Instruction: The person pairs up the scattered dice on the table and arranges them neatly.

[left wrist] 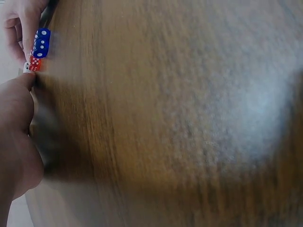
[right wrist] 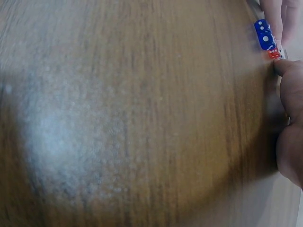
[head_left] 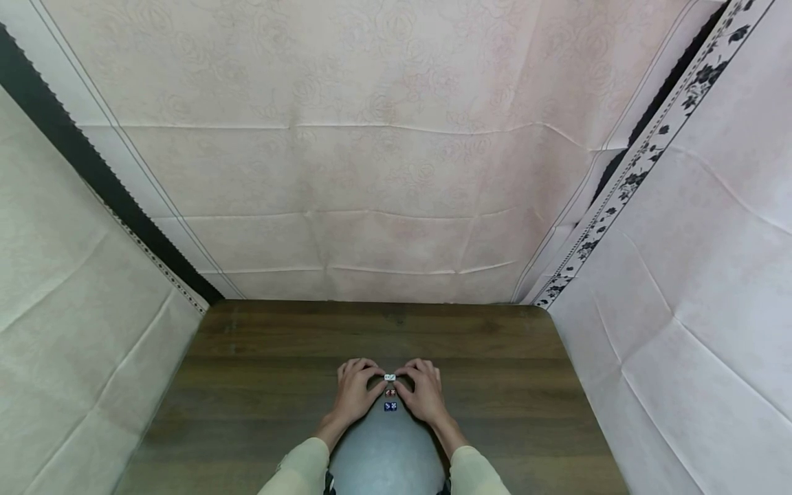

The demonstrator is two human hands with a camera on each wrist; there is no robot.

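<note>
Two white dice [head_left: 390, 377] sit side by side between my hands in the head view. From the left, my left hand [head_left: 357, 390] pinches them with thumb and forefinger; from the right, my right hand [head_left: 423, 389] does likewise. Just nearer to me is a pair of red dice [head_left: 390, 392], close by the thumb tips. Nearest my body are two blue dice [head_left: 390, 406], side by side and untouched. In the left wrist view the blue dice [left wrist: 41, 43] stand out, with the red dice [left wrist: 35, 64] behind them and the white ones mostly hidden by fingers.
A brown wood-grain table [head_left: 247, 385] lies under the hands. Pale patterned cloth [head_left: 396, 172] hangs beyond its far edge, and more cloth [head_left: 693, 330] flanks the right side. A grey rounded shape [head_left: 390, 454] fills the space between the forearms.
</note>
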